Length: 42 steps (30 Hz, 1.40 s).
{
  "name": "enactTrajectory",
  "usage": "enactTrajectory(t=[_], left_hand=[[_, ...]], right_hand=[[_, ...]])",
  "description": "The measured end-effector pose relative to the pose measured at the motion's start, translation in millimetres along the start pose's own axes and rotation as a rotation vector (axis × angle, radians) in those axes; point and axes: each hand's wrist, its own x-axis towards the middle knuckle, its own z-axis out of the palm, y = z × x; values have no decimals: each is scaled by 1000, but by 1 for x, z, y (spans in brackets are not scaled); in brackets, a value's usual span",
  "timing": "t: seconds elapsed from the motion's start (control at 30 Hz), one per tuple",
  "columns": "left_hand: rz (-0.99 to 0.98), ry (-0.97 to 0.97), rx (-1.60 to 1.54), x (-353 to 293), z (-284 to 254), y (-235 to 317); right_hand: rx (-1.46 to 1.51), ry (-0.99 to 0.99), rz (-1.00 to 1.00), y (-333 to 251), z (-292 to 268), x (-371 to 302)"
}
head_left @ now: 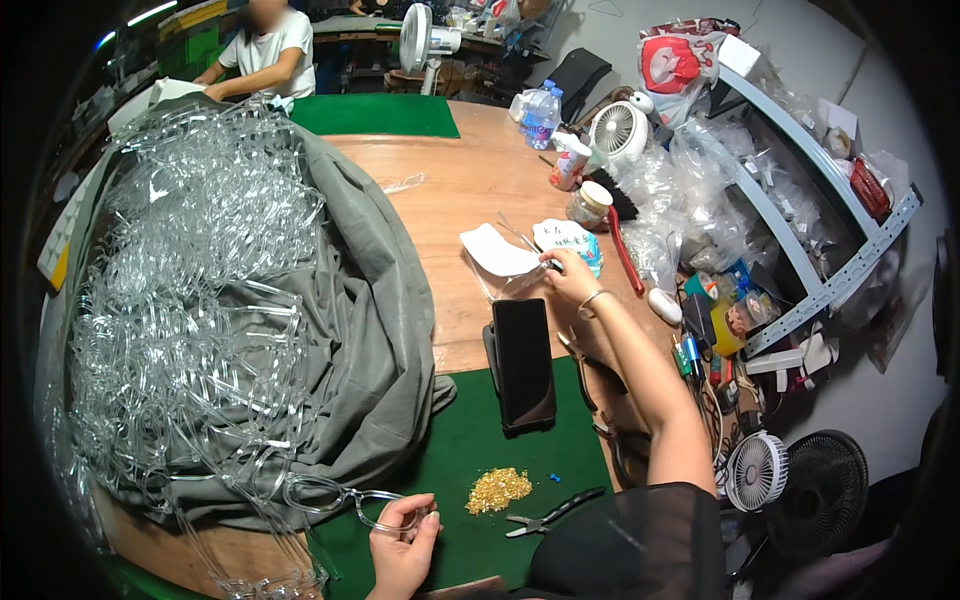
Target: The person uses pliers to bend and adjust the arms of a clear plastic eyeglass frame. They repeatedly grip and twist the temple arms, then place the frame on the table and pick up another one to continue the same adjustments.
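Note:
My left hand point(405, 548) is closed on the rim of a clear plastic eyeglass frame point(352, 492), low over the green mat beside the heap. Stretched far forward, my right hand point(572, 278) pinches the near end of a slender metal tool point(520, 236), perhaps tweezers; its exact kind is unclear. That tool lies between a curled white paper point(497, 250) and a white-and-blue cut-out card point(570, 240). On the green mat point(450, 460) are a pile of small gold-coloured parts point(499, 490), a tiny blue piece point(554, 478) and dark-handled pliers point(553, 514).
A big heap of clear eyeglass frames point(200, 230) fills a grey cloth point(380, 300) at the left. A black phone point(524, 365) stands mid-table. Jar point(590, 203), bottles point(541, 115), fans point(618, 130) and a metal rack point(830, 300) crowd the right. Another person point(270, 55) sits at the far left.

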Motion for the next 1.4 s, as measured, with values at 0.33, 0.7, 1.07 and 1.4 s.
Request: enactTrajectory(t=[0.33,0.7,1.07,1.4], left_hand=[[49,-18,-28,2,-2,-1],[20,-7,-36,0,-2,3],[-3,-2,-42,3,-6,-4],[5,9,-38,0,-6,3]], right_hand=[[-488,199,-227,-36,-111,15],[472,618,-225,-78,-138,22],[129,985,-335,-121,-63,87],[248,917,-62,-91,-26,66]])
